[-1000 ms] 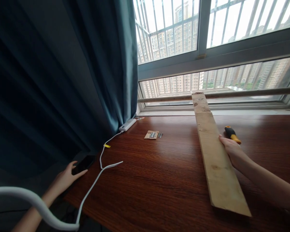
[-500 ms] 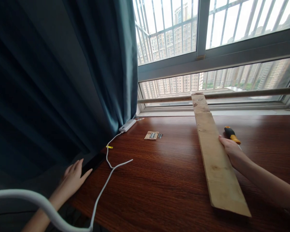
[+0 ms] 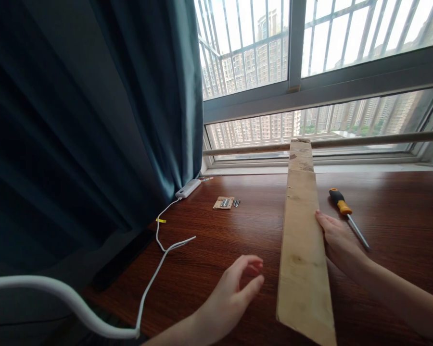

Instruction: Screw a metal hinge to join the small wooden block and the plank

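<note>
A long wooden board (image 3: 303, 240) lies over the table with its far end out at the window bar. My right hand (image 3: 341, 242) grips the board's right edge, fingertips pressed to that side. Left of the board my left hand (image 3: 233, 295) hovers above the table, fingers curved and apart with nothing between them. A black and yellow screwdriver (image 3: 341, 203) rests just beyond my right hand, shaft pointing toward me. Farther back lie a small wooden piece (image 3: 223, 203) with a metal hinge-like plate on it and several screws (image 3: 236, 203) beside it.
A white cable (image 3: 149, 293) runs along the table's left side from a white power-bank-like device (image 3: 188, 188). Near the left edge is a long black object (image 3: 122, 259). A blue curtain (image 3: 147, 96) hangs at left, and a barred window (image 3: 248, 115) stands behind the table.
My left hand has come from the table's left edge to near the board. The board's near end has swung left and closer to me, with my right hand on it, uncovering the screwdriver's shaft.
</note>
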Motion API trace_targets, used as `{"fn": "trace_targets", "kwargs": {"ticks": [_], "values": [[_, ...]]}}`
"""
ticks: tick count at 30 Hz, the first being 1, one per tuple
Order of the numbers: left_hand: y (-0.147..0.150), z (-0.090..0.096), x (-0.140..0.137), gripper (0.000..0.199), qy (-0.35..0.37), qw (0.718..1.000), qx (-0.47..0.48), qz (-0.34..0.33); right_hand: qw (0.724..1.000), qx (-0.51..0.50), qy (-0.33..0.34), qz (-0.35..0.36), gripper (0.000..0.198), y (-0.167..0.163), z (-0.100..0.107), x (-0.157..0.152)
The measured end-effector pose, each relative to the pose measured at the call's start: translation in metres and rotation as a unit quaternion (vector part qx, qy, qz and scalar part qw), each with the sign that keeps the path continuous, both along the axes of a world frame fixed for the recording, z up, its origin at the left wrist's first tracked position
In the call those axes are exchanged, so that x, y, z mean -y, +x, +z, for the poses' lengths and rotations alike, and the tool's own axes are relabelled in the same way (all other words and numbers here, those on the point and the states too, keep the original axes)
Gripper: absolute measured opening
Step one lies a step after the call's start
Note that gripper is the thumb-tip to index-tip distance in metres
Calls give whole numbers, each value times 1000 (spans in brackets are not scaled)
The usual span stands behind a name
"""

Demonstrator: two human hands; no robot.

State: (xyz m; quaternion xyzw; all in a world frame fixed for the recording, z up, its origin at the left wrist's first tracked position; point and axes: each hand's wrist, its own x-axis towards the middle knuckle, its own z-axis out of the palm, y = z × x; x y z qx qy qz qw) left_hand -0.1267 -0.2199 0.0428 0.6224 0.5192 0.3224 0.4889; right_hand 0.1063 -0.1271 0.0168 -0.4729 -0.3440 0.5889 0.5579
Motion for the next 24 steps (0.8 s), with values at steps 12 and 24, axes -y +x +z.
{"fn": "trace_targets", "kwargs": {"ticks": [12, 24], "values": [[89, -19, -84, 33, -118, 943, 288, 119, 992, 0, 121, 22, 26, -5, 4, 12], [-13, 3, -198, 27, 49, 930, 245, 270, 952, 259, 162, -35, 34, 46, -18, -48]]}}
